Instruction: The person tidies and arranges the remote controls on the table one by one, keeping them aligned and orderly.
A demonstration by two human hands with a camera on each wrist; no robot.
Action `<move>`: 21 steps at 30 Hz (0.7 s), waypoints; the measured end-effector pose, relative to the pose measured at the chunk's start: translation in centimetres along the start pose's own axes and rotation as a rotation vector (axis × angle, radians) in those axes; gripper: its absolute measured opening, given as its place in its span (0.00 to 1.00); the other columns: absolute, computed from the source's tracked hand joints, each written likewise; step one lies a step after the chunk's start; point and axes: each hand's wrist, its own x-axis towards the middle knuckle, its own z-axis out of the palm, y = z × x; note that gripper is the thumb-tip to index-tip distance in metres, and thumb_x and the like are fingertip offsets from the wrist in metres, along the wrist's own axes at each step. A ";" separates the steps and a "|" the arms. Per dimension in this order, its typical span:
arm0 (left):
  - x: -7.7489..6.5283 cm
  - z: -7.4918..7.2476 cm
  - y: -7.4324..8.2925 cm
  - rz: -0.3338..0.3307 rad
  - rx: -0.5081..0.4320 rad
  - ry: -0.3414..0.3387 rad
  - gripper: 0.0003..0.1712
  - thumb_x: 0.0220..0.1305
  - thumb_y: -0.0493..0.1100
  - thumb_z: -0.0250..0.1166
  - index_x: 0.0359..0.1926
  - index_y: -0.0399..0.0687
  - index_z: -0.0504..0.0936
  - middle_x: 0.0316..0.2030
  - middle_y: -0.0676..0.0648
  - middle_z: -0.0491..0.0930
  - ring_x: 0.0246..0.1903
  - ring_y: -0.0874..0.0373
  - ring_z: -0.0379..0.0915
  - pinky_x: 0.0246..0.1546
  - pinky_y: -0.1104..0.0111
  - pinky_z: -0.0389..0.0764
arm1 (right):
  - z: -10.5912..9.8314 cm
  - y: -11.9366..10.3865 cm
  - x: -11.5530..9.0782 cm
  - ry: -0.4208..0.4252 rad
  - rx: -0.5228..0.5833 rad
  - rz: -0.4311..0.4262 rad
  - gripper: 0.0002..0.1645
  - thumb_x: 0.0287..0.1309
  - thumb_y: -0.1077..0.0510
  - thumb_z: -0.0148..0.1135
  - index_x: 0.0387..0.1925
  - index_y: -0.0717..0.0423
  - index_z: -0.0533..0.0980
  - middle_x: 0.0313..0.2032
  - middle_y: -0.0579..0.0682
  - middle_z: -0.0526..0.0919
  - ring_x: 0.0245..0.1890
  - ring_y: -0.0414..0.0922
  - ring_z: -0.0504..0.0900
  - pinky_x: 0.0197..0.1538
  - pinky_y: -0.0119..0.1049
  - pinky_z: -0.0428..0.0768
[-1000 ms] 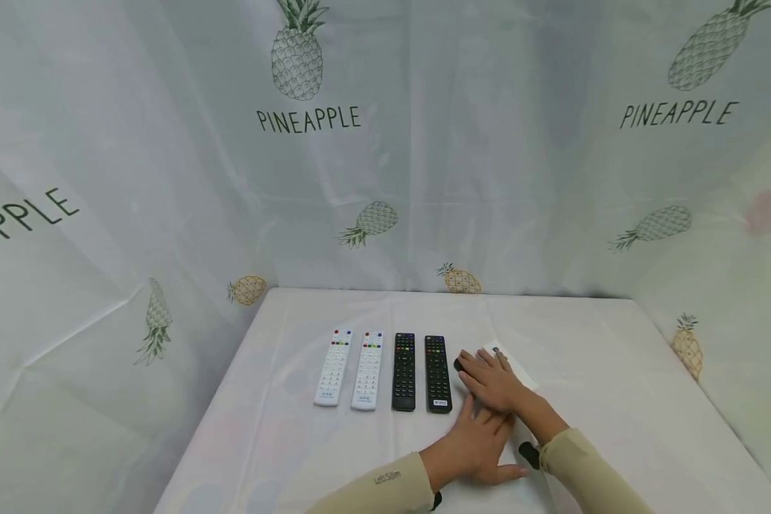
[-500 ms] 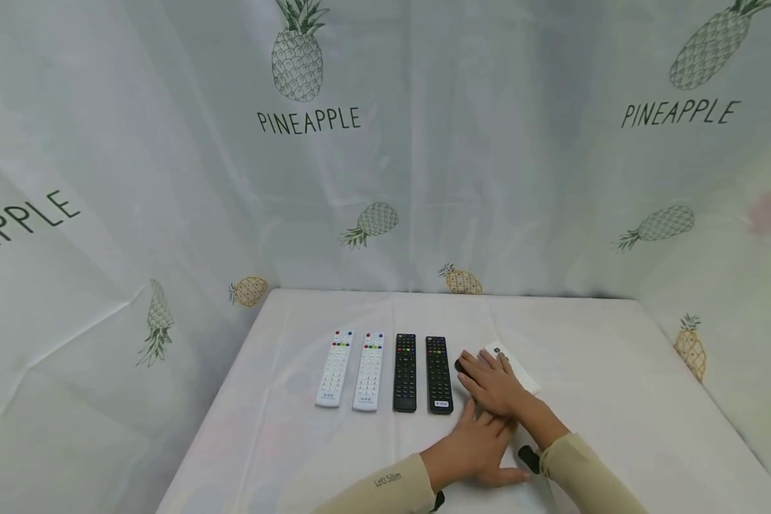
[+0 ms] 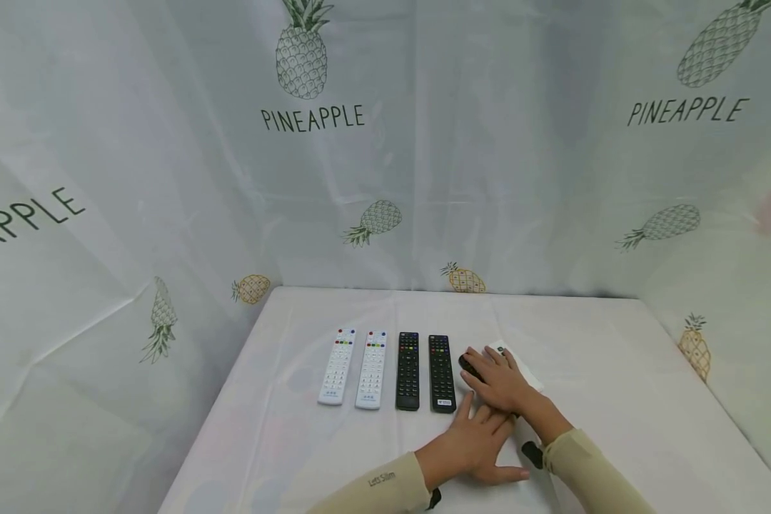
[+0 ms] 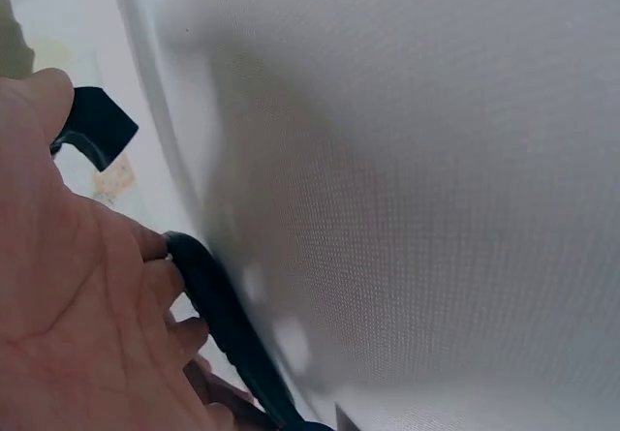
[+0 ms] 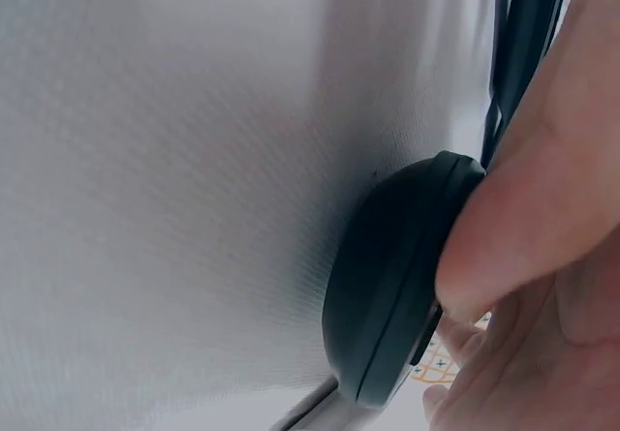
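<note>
A black remote control [image 3: 471, 367] lies slanted on the table, mostly hidden under the hands. My right hand [image 3: 501, 382] rests over it with extended fingers; the right wrist view shows the thumb touching one rounded end of the black remote [image 5: 392, 276]. Nearer the front, my left hand [image 3: 478, 446] has its fingers spread and its thumb pointing right. Its fingertips touch the long side of the black remote [image 4: 232, 324] in the left wrist view. Just beyond the right hand lies a white remote [image 3: 523, 369], partly covered by that hand.
Left of the hands stand two black remotes [image 3: 407, 371] [image 3: 442, 374] and two white remotes [image 3: 337, 367] [image 3: 371, 370] in a row, roughly parallel. A pale cloth covers the table [image 3: 283, 442]. Pineapple-print curtains [image 3: 373, 157] rise behind and at both sides.
The right hand's fingers have shifted slightly, and more of the black remote's far end shows between thumb and fingers. The left hand stays nearly in place. The head view has drifted a little.
</note>
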 end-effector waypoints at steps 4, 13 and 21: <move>-0.3 -0.1 -0.1 -0.007 -0.008 0.018 0.50 0.63 0.82 0.30 0.78 0.65 0.48 0.78 0.63 0.42 0.77 0.62 0.37 0.74 0.47 0.50 | 0.0 0.0 0.0 0.005 -0.008 -0.007 0.38 0.72 0.34 0.42 0.68 0.55 0.69 0.71 0.55 0.67 0.73 0.65 0.56 0.71 0.70 0.43; -0.5 -0.3 -0.4 -0.023 -0.018 -0.013 0.50 0.62 0.82 0.28 0.78 0.64 0.48 0.78 0.63 0.44 0.77 0.61 0.40 0.75 0.48 0.46 | -0.1 0.1 0.1 0.018 -0.049 0.006 0.39 0.73 0.33 0.39 0.70 0.54 0.68 0.72 0.54 0.66 0.74 0.65 0.56 0.72 0.68 0.44; -0.6 0.1 -0.9 -0.034 -0.028 -0.049 0.50 0.62 0.82 0.24 0.79 0.66 0.42 0.78 0.63 0.35 0.78 0.59 0.29 0.76 0.48 0.42 | -0.1 0.1 0.2 0.028 -0.043 0.016 0.38 0.73 0.34 0.40 0.70 0.54 0.67 0.72 0.54 0.66 0.74 0.65 0.55 0.72 0.69 0.43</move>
